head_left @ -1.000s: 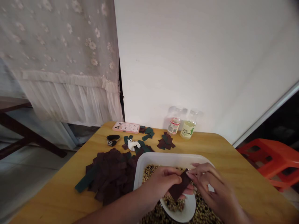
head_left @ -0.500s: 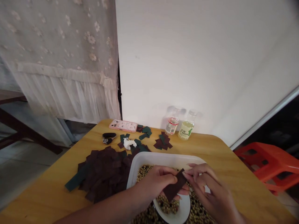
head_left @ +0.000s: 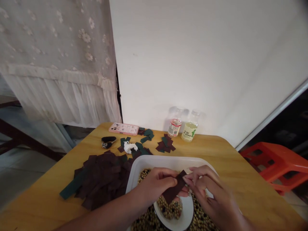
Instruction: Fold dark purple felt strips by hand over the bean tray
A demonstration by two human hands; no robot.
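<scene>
Left hand (head_left: 156, 185) and right hand (head_left: 207, 189) both narrow, facing each other, pinching two ends of dark maroon strip (head_left: 173, 187). Strip held above beans (head_left: 169, 208) on white plate (head_left: 187, 218), inside white tray (head_left: 168, 161). Large heap of maroon squares (head_left: 102, 179) lies left of left hand; small green-and-maroon pieces (head_left: 146, 140) lie beyond hands.

One head-worn camera looks forward and down from just above and behind the left hand (head_left: 156, 184) and right hand (head_left: 207, 189), which sit close at the bottom of the frame. The surface (head_left: 240, 179) spans the lower part, a little farther off, and the wall (head_left: 192, 64) fills most of the upper part. The lens seems wide, perhaps bowing straight edges slightly.
</scene>
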